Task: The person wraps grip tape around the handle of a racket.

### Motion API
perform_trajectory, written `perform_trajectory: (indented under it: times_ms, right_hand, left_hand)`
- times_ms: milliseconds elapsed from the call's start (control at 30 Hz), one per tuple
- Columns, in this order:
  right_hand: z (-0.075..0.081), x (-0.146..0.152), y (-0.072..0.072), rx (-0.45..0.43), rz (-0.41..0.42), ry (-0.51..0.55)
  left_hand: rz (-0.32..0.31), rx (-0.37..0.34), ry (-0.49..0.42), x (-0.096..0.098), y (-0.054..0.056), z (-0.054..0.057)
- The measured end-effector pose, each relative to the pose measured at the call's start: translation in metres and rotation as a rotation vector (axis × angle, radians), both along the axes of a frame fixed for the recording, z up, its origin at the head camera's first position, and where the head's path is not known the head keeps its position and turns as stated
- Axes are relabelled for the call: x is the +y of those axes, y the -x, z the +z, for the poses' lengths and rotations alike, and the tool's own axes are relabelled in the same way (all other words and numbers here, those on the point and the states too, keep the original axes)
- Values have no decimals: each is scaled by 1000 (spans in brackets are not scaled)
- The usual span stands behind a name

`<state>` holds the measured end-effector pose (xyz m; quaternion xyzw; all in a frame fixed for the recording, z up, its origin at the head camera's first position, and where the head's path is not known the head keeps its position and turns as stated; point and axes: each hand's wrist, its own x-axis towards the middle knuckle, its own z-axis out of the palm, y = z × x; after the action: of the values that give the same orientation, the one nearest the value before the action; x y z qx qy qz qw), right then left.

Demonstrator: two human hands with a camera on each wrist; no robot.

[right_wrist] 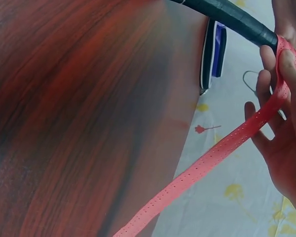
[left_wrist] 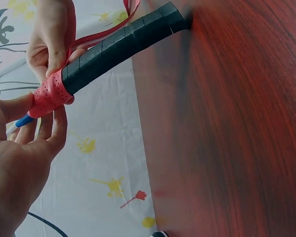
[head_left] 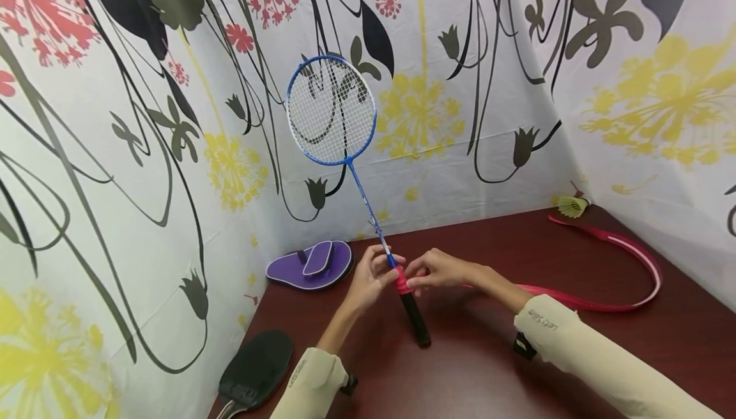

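A blue and white badminton racket leans upright, its head raised and its black handle pointing down at the table. Pink perforated grip tape is wound round the top of that handle. My left hand pinches the racket at the wound part, thumb on the tape. My right hand holds the loose tape strip between thumb and fingers, close against the handle. From there the strip runs off across the table to the right and curves back.
On the dark red table lie a purple paddle case at the back left and a black table tennis paddle at the front left. A yellowish shuttlecock sits in the back right corner. Flower-patterned sheets stand round the table.
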<state>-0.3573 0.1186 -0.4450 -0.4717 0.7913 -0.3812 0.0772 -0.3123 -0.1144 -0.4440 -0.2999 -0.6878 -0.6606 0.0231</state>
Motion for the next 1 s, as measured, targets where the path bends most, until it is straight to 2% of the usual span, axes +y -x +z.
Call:
perform_trajectory:
  times_ms: [267,533,800,1000]
  right_hand:
    - [-4,-8,-3,18,19,-9]
    - [-6,-12,-4,-30,41,-6]
    - [-3,-14,-4,-31,-13,2]
    - [-2,-15,-3,-16,-91,23]
  left_hand:
    - [-48,1,-19,-9,-1,-7]
    - [-26,-4,-25,-11,-2,-10]
    - [107,52,17,-5,-1,-3]
    - [162,56,6,0,-1,-3]
